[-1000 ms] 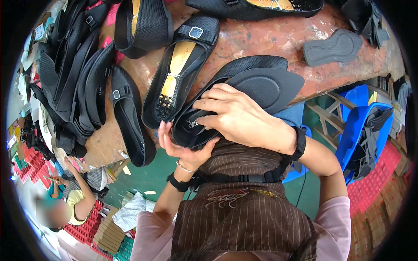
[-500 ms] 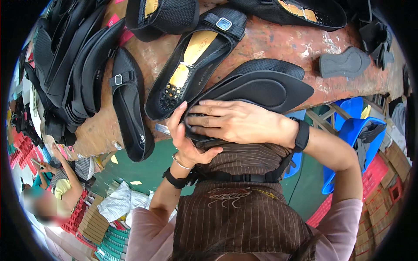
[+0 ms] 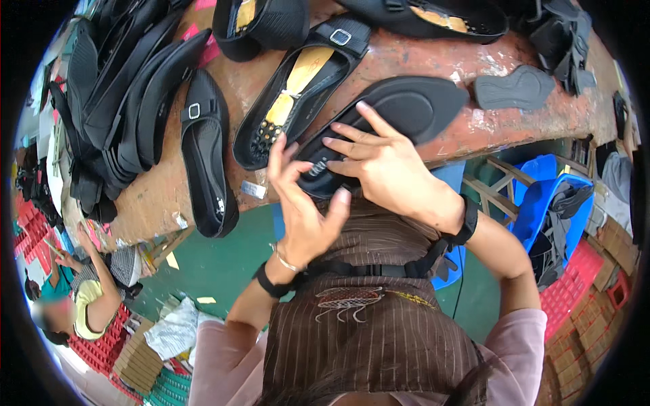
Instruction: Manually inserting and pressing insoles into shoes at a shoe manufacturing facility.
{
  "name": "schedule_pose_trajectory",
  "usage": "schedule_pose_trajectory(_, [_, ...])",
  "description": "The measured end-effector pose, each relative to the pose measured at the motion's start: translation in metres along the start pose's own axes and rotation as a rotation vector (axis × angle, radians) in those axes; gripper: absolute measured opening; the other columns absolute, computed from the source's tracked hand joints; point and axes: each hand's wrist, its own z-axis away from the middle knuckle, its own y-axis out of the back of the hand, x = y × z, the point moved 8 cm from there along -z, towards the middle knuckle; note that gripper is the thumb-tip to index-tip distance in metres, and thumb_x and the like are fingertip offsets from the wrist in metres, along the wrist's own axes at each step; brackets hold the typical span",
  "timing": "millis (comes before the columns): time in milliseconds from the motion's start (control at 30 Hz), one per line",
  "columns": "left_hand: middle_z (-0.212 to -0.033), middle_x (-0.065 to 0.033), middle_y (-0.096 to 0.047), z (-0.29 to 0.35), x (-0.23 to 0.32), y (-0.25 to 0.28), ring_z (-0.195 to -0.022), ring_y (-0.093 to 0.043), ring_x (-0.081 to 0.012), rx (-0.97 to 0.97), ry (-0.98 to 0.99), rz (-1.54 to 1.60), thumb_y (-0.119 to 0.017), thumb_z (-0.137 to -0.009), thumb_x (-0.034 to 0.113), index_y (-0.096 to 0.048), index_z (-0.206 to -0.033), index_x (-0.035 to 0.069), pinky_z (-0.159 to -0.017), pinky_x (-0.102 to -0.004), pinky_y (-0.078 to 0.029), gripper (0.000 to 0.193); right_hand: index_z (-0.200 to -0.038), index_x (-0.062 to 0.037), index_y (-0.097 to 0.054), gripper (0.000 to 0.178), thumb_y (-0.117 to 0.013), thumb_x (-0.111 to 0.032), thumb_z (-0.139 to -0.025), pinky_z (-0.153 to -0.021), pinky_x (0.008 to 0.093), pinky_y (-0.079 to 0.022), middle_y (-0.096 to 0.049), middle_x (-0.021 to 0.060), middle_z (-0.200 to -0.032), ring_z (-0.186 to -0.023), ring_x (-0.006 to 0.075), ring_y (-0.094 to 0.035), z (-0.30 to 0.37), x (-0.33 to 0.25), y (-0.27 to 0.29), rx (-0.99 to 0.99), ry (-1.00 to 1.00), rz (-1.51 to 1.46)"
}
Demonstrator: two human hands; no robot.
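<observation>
A black pointed shoe insole (image 3: 413,108) lies slantwise at the table's near edge, moulded side up. Whatever is beneath it is hidden. My right hand (image 3: 386,159) rests on its middle, fingers spread. At the heel end, my left hand (image 3: 298,210) has its thumb and fingers apart, with fingertips touching the insole's rim or just beside it. A black flat shoe (image 3: 318,88) with a square buckle and a yellow strip inside stands beyond my left fingers. Left of it, another black buckled shoe (image 3: 205,149) overhangs the table edge.
Many black shoes (image 3: 128,95) are stacked at the left of the worn reddish table (image 3: 433,61). More shoes (image 3: 440,17) stand at the back. Grey insole pieces (image 3: 514,88) lie at the right. A blue chair (image 3: 552,210) stands at the right; another person (image 3: 95,304) is at the lower left.
My right hand has lifted off the heel area and spread its fingers over the insole's middle. The shoe edge seen behind the insole no longer shows. My left fingers have curled toward the heel.
</observation>
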Motion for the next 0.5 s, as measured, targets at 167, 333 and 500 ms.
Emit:
schedule_pose_trajectory(167, [-0.155, -0.0254, -0.026, 0.0, 0.045, -0.045, -0.123, -0.042, -0.0449, -0.482, -0.099, -0.224, -0.074, -0.074, 0.006, -0.047, -0.13, -0.006, -0.103, -0.0487, -0.035, 0.063, -0.126, -0.0069, -0.061, 0.045, -0.069, -0.018, -0.083, -0.114, 0.0554, -0.025, -0.067, 0.0155, -0.114, -0.119, 0.0331, -0.058, 0.048, 0.071, 0.095, 0.75, -0.679, 0.5])
schedule_pose_trajectory(333, [-0.142, -0.0134, -0.048, -0.005, 0.075, -0.08, -0.097, -0.053, -0.0286, -0.566, -0.3, -0.476, -0.079, -0.072, 0.028, -0.06, -0.124, 0.0, -0.076, -0.036, -0.053, 0.063, -0.101, -0.0044, -0.067, 0.029, -0.077, -0.009, -0.074, -0.083, 0.0379, -0.053, -0.066, 0.0201, -0.11, -0.102, 0.0308, -0.065, 0.05, 0.095, 0.1, 0.713, -0.672, -0.437])
schedule_pose_trajectory(500, [-0.122, -0.0097, -0.062, 0.002, 0.065, -0.086, -0.097, -0.056, -0.0264, -0.574, -0.285, -0.622, -0.079, -0.067, 0.029, -0.069, -0.103, 0.003, -0.069, -0.0341, -0.054, 0.046, -0.1, -0.0021, -0.061, 0.036, -0.066, 0.007, -0.065, -0.115, 0.0613, -0.024, -0.058, 0.0224, -0.131, -0.129, 0.0401, -0.051, 0.09, 0.005, 0.047, 0.347, -0.532, -0.147])
